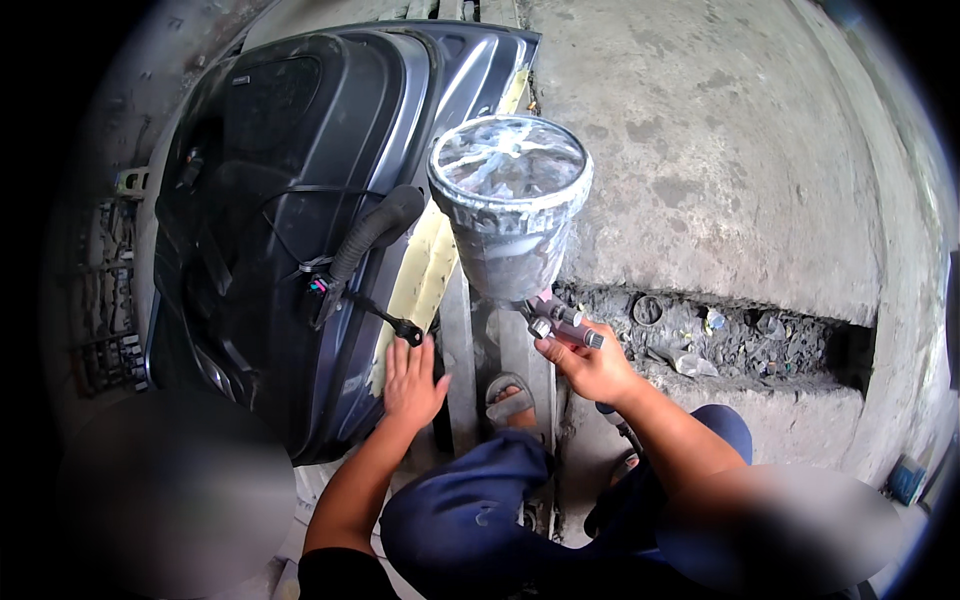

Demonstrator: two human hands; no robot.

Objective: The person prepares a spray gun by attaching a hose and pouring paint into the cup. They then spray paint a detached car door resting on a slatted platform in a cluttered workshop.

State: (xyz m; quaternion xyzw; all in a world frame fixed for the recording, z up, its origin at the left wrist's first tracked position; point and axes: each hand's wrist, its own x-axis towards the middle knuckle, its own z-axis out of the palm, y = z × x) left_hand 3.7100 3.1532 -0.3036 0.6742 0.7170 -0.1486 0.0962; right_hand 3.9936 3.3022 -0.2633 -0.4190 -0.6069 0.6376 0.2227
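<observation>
Right hand (598, 372): fingers wrapped round the body of a spray gun (566, 325), cup (513, 250) on top, roughly upright, whitish smears on its lid. Gun is out front, right of the door edge. Left hand (415, 390): flat, fingers extended, gripping nothing, at the edge of a dark car door (290, 130); fingertips just beside the end of a black strap (406, 331); can't tell how firm the contact is. Pale yellow strip (428, 262) runs along that edge. Ribbed hose (378, 232) lies on the door, connector (318, 287) at its lower end. Sandalled foot (511, 402) below. Right side: concrete floor (720, 150), debris-filled trench (740, 345).
</observation>
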